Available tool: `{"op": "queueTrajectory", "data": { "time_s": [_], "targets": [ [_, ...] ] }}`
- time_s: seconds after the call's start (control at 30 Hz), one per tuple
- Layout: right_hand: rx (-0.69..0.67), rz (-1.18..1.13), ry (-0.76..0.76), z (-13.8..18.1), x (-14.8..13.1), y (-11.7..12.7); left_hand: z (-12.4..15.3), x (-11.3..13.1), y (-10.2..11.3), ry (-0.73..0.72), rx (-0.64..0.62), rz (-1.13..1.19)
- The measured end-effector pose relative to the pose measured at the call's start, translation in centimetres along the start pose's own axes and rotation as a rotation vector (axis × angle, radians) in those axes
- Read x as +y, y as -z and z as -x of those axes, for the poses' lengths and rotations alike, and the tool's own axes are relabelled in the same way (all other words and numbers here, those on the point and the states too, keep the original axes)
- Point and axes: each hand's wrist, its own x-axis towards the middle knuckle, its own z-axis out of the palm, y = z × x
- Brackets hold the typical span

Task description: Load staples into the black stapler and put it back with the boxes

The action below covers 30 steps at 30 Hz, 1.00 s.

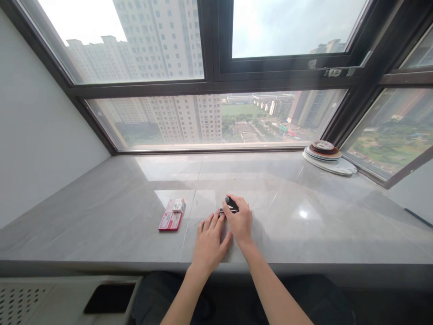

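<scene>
My right hand (239, 220) is wrapped round a small black stapler (232, 204) with a silvery metal strip. Its dark upper arm stands raised at an angle over the lower part, and much of it is hidden behind my fingers. My left hand (211, 241) lies mostly flat on the grey stone sill (128, 216), fingers stretched out and thumb pointing right. Its fingertips reach the left end of the stapler. To the left of both hands is a flat red and white package (171, 221), and a small white box (178, 205) rests on its upper right corner.
At the back right, a stack of round plates or mats (323, 151) sits against the dark window frame (209, 88). Below the sill's front edge (270, 269), at lower left, is a white perforated surface (61, 293) with a dark rectangular item (110, 298).
</scene>
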Motion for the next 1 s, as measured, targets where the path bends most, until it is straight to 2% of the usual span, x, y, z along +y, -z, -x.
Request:
{"op": "queueTrajectory", "data": {
  "time_s": [0.13, 0.23, 0.37, 0.5, 0.57, 0.67, 0.73, 0.8, 0.9, 1.0],
  "targets": [
    [0.197, -0.477, -0.251, -1.7, 2.2, 2.4, -0.2, -0.2, -0.4, 0.029, 0.032, 0.040],
    [0.249, -0.677, -0.415, -2.0, 5.1, 4.7, -0.3, -0.2, -0.6, 0.033, 0.051, 0.077],
    [0.192, -0.688, -0.497, -1.2, 7.6, 6.9, -0.1, -0.2, -0.6, 0.035, 0.066, 0.140],
    [0.249, -0.682, -0.482, 0.5, 7.5, 8.1, 0.2, -1.1, 0.6, 0.057, 0.108, 0.193],
    [0.309, -0.638, -0.424, 1.7, 7.0, 8.8, 0.5, -2.4, 1.6, 0.185, 0.208, 0.111],
    [0.344, -0.474, -0.370, 3.6, 6.3, 10.1, 1.5, -5.1, 3.1, 0.478, 0.347, -0.133],
    [0.225, -0.370, -0.380, 4.5, 5.9, 10.7, 2.5, -6.7, 3.6, 0.567, 0.349, -0.245],
    [0.006, -0.257, -0.395, 4.9, 5.4, 11.0, 3.5, -7.4, 3.7, 0.550, 0.320, -0.278],
    [-0.274, 0.020, -0.353, 4.7, 4.3, 10.5, 4.3, -6.5, 3.3, 0.418, 0.266, -0.179],
    [-0.428, 0.252, -0.281, 3.9, 3.3, 9.5, 3.8, -4.3, 2.8, 0.180, 0.133, 0.059]
  ]
}}
